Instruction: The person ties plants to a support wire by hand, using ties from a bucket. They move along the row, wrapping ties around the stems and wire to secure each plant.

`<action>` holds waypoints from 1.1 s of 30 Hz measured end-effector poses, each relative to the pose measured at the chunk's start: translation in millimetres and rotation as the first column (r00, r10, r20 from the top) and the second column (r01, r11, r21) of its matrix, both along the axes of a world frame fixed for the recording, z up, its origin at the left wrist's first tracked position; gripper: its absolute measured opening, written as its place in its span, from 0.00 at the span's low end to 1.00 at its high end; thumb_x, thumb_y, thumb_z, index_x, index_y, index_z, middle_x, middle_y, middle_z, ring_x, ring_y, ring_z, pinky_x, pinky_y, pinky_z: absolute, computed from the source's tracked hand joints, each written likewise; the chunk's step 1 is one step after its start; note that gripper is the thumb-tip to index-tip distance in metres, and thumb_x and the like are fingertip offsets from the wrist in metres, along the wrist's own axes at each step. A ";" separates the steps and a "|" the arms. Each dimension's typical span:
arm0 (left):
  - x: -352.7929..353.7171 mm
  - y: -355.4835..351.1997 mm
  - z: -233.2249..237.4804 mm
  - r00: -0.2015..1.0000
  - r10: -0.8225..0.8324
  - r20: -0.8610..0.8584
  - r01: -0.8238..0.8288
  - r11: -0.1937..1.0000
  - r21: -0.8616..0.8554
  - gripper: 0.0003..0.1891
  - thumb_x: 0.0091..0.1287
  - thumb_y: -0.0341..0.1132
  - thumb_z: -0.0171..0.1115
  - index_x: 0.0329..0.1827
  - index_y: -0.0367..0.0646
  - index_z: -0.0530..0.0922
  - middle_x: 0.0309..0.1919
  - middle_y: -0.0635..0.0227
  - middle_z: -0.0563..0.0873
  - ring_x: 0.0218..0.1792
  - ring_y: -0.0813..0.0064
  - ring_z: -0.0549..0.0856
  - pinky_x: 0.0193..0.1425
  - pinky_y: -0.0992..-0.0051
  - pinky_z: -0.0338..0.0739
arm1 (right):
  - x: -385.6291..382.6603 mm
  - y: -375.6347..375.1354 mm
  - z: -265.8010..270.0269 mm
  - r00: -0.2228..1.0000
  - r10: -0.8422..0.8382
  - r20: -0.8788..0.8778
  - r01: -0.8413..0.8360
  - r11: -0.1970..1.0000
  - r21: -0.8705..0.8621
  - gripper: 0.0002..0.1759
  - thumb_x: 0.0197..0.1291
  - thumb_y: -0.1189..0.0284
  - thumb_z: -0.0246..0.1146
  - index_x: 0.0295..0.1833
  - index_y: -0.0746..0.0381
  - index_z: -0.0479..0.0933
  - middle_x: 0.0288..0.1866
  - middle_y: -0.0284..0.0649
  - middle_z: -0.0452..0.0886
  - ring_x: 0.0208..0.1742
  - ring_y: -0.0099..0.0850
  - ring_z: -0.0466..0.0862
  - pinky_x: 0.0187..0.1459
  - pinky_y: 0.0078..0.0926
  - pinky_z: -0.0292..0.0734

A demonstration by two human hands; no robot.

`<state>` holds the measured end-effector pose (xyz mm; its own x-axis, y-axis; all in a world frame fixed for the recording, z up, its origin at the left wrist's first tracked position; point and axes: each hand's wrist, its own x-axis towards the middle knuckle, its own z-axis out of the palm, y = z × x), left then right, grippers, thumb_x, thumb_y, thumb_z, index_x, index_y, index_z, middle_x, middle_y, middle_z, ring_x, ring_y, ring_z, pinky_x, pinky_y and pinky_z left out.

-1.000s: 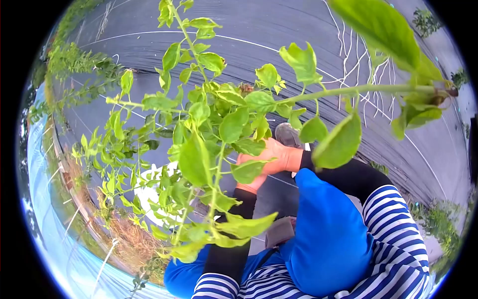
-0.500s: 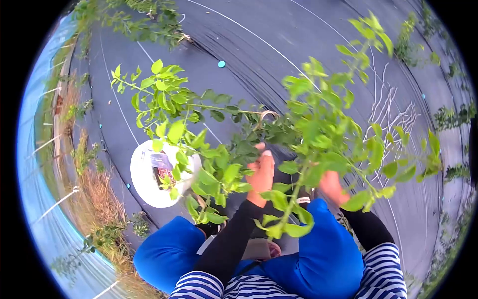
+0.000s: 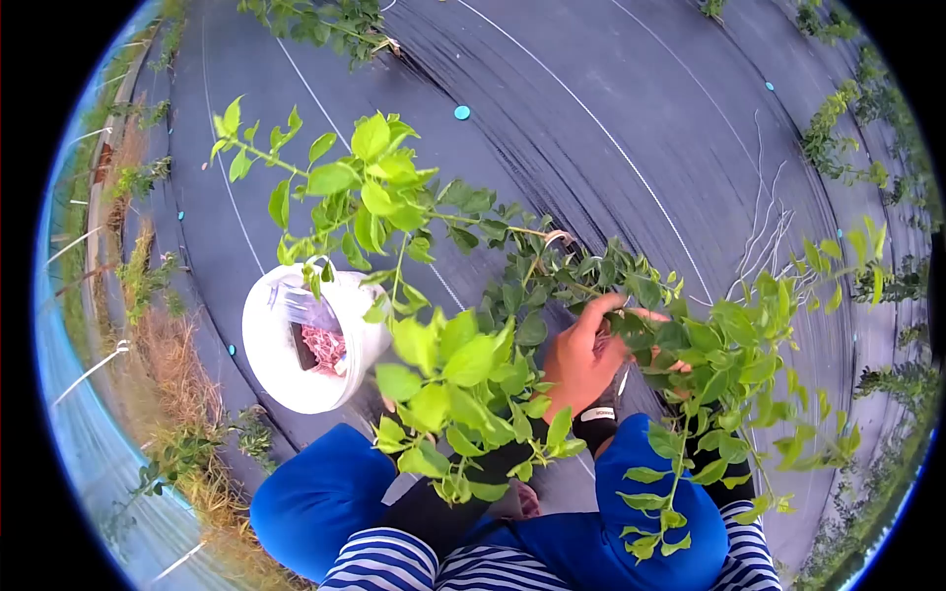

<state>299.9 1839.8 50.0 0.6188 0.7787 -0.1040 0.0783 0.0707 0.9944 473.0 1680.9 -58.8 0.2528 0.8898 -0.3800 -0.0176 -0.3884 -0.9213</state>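
A leafy green bush [image 3: 463,360] fills the middle of the view in front of my knees in blue trousers [image 3: 320,492]. My left hand [image 3: 579,362], in an orange glove with a black cuff, reaches into the foliage, its fingers curled around thin stems near the centre of the plant. Only orange patches of my right hand [image 3: 678,364] show between the leaves just to its right; its grip is hidden. A white bucket [image 3: 271,369] stands on the ground to the left of the bush, with pink and reddish pieces inside.
Black ground fabric [image 3: 611,118] with white lines covers the soil. A strip of dry grass [image 3: 163,345] runs along the left edge. Other bushes stand at the top [image 3: 330,22] and right [image 3: 838,138]. Pale bare twigs [image 3: 769,231] lie to the right.
My view has swung down and left, bringing the bucket closer. My left hand moved right, deeper into the bush toward my right hand, which is now mostly covered by leaves.
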 end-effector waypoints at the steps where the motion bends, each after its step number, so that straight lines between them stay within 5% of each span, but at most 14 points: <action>1: -2.1 -0.2 1.4 1.000 -0.002 0.007 0.003 1.000 -0.012 0.21 0.61 0.27 0.58 0.59 0.43 0.70 0.29 0.60 0.84 0.26 0.71 0.84 0.33 0.74 0.76 | -0.1 9.0 6.4 0.995 -0.017 -0.100 0.014 0.999 -0.031 0.19 0.68 0.65 0.52 0.57 0.66 0.71 0.44 0.38 0.81 0.42 0.28 0.81 0.43 0.21 0.76; 5: -6.2 -4.5 6.1 0.998 -0.068 -0.004 0.068 0.997 -0.044 0.20 0.60 0.23 0.59 0.57 0.39 0.70 0.40 0.55 0.83 0.39 0.71 0.86 0.40 0.75 0.77 | 8.3 48.3 24.1 0.954 -0.085 -0.287 0.026 0.979 -0.202 0.16 0.68 0.66 0.51 0.54 0.66 0.74 0.42 0.36 0.81 0.41 0.27 0.81 0.42 0.22 0.76; 9: -11.7 -13.0 -9.2 0.997 -0.077 0.010 0.077 0.997 -0.015 0.20 0.59 0.22 0.59 0.56 0.39 0.71 0.42 0.55 0.83 0.40 0.65 0.86 0.42 0.73 0.78 | 18.4 62.1 3.1 0.997 -0.050 0.063 0.061 0.980 -0.188 0.13 0.65 0.69 0.52 0.45 0.65 0.78 0.36 0.38 0.83 0.37 0.33 0.82 0.41 0.29 0.77; 12: -17.0 -11.2 -9.9 0.997 -0.071 -0.027 0.071 0.997 -0.001 0.20 0.58 0.22 0.60 0.54 0.39 0.71 0.43 0.55 0.83 0.40 0.63 0.86 0.42 0.73 0.78 | 28.6 64.6 -1.5 0.779 0.085 0.621 0.029 0.985 -0.171 0.11 0.58 0.69 0.55 0.44 0.61 0.77 0.36 0.49 0.80 0.38 0.47 0.81 0.42 0.39 0.75; 13: -17.7 -11.4 -9.5 0.997 -0.074 -0.025 0.074 0.997 -0.008 0.20 0.58 0.22 0.60 0.54 0.39 0.71 0.43 0.55 0.83 0.40 0.63 0.86 0.42 0.73 0.78 | 28.1 69.9 5.1 0.778 0.087 0.622 0.032 0.984 -0.177 0.11 0.58 0.69 0.55 0.44 0.61 0.77 0.36 0.49 0.80 0.38 0.47 0.81 0.42 0.39 0.75; 15: -17.9 -9.9 -9.3 1.000 -0.026 -0.017 0.027 0.998 0.055 0.18 0.59 0.23 0.61 0.53 0.39 0.72 0.40 0.55 0.83 0.37 0.65 0.85 0.41 0.73 0.78 | 29.6 81.4 11.2 0.565 0.120 0.817 0.048 0.983 -0.178 0.10 0.57 0.70 0.55 0.42 0.61 0.76 0.36 0.46 0.80 0.39 0.48 0.80 0.41 0.41 0.75; 17: -17.2 -10.3 -7.2 1.000 -0.004 0.017 0.003 1.000 0.013 0.17 0.60 0.24 0.62 0.52 0.39 0.72 0.36 0.58 0.82 0.34 0.69 0.84 0.39 0.75 0.77 | 43.4 85.5 -1.3 0.478 0.099 0.873 -0.024 0.995 -0.100 0.07 0.57 0.69 0.56 0.39 0.60 0.75 0.35 0.43 0.80 0.39 0.46 0.79 0.41 0.43 0.73; 19: -17.5 -10.0 -7.1 0.999 0.016 0.031 -0.016 1.000 -0.003 0.17 0.60 0.24 0.62 0.52 0.40 0.71 0.33 0.61 0.81 0.33 0.74 0.82 0.39 0.77 0.76 | 50.9 90.0 -3.3 0.350 0.297 0.888 -0.076 0.954 -0.289 0.06 0.54 0.70 0.57 0.38 0.57 0.75 0.34 0.40 0.80 0.40 0.43 0.78 0.42 0.41 0.71; 23: -16.1 -8.7 -6.5 0.996 0.028 0.087 -0.026 0.999 -0.019 0.17 0.60 0.23 0.63 0.52 0.40 0.71 0.33 0.63 0.80 0.33 0.76 0.81 0.38 0.77 0.75 | 45.7 68.8 -16.4 0.152 0.376 0.914 -0.084 0.926 -0.367 0.06 0.49 0.72 0.59 0.35 0.55 0.75 0.31 0.39 0.79 0.41 0.40 0.78 0.40 0.39 0.69; 27: -11.1 -6.1 -3.7 0.997 0.032 0.067 -0.030 0.999 -0.023 0.18 0.59 0.22 0.60 0.52 0.40 0.72 0.36 0.59 0.81 0.33 0.71 0.83 0.38 0.76 0.76 | 8.0 38.3 -0.2 0.224 0.629 0.744 -0.083 0.773 -0.629 0.05 0.45 0.72 0.60 0.31 0.56 0.73 0.30 0.41 0.79 0.40 0.39 0.78 0.38 0.37 0.67; 29: -8.3 -6.6 -4.8 0.996 0.038 0.075 -0.035 0.998 -0.044 0.18 0.58 0.22 0.58 0.52 0.40 0.72 0.37 0.57 0.82 0.33 0.67 0.83 0.37 0.74 0.76 | -29.7 7.3 12.9 0.624 0.083 0.777 0.131 0.969 -0.209 0.09 0.48 0.68 0.59 0.36 0.57 0.75 0.28 0.40 0.79 0.44 0.37 0.78 0.41 0.40 0.69; 30: -7.3 -6.3 -4.6 1.000 0.005 0.030 -0.003 0.999 -0.051 0.17 0.60 0.22 0.58 0.53 0.39 0.71 0.36 0.58 0.82 0.34 0.70 0.84 0.37 0.75 0.76 | -46.1 -7.8 18.5 0.729 -0.220 0.649 0.303 0.953 -0.018 0.11 0.49 0.66 0.59 0.39 0.57 0.77 0.28 0.40 0.79 0.45 0.36 0.78 0.43 0.41 0.70; 32: -2.9 -5.1 -2.4 1.000 -0.014 -0.003 0.014 1.000 0.003 0.20 0.63 0.25 0.56 0.58 0.39 0.69 0.32 0.59 0.82 0.32 0.70 0.84 0.37 0.73 0.76 | -72.3 -48.5 -97.5 0.064 -0.001 0.998 0.188 0.982 -0.011 0.11 0.51 0.66 0.59 0.38 0.59 0.78 0.26 0.42 0.80 0.39 0.37 0.80 0.37 0.40 0.74; 33: -2.1 -5.5 0.8 1.000 -0.012 0.004 0.012 1.000 0.014 0.20 0.63 0.25 0.56 0.58 0.39 0.69 0.32 0.59 0.82 0.32 0.70 0.84 0.37 0.73 0.76 | -85.1 -58.6 -102.5 0.271 0.264 0.926 0.045 0.957 -0.287 0.11 0.52 0.66 0.58 0.37 0.60 0.80 0.28 0.42 0.82 0.38 0.39 0.81 0.35 0.40 0.76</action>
